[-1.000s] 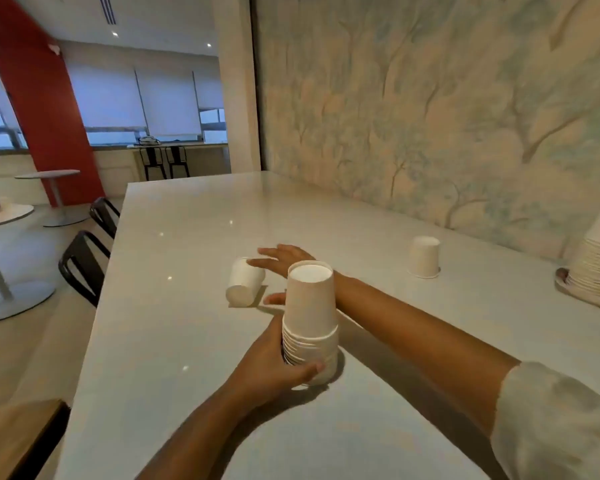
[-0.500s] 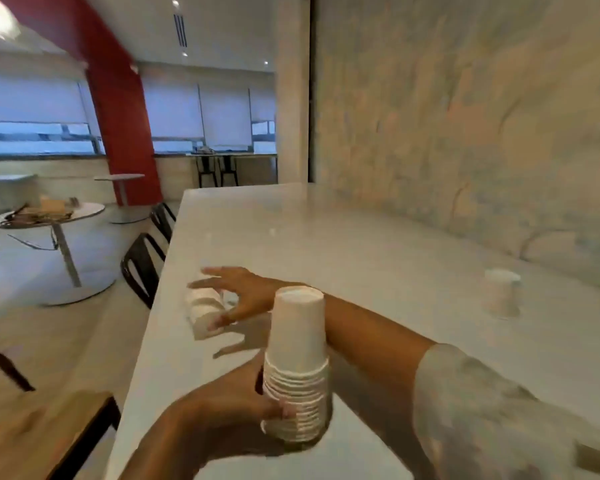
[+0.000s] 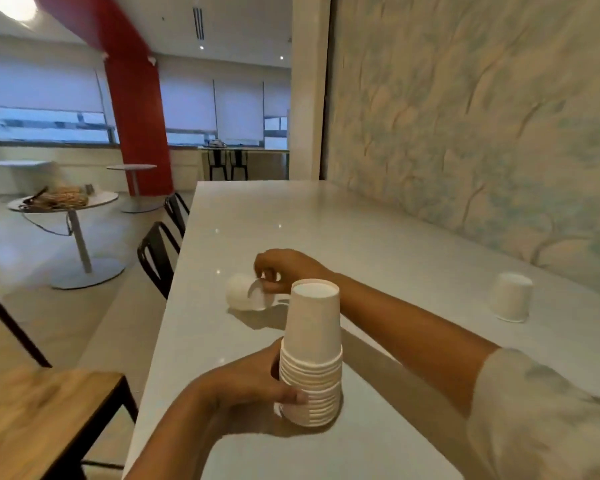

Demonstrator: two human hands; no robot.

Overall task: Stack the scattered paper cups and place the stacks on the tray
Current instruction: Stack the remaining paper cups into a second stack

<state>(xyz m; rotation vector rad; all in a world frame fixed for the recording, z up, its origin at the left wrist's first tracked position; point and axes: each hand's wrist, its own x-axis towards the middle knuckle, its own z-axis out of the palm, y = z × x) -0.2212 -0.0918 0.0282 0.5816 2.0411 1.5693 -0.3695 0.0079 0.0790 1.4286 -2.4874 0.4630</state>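
Paper cups are the whole job here, and three lots show on the long white table (image 3: 378,244). Furthest left, a single cup (image 3: 245,292) lies on its side near the table's left edge; the right hand (image 3: 284,270), reaching across, pinches it at the rim with curled fingers. Such a cup looks nearly weightless and thin-walled, so a light pinch at the rolled rim, its stiffest part, should lift it without denting the side. Next, nearer the person, the stack (image 3: 312,358) of nested cups stands upside down on the table, the left hand (image 3: 253,386) curled round its lower rims. It is likely tippy and the cups may slide apart, so holding low seems wise. Far right, one lone cup (image 3: 511,297) stands upside down, untouched. No tray is in view
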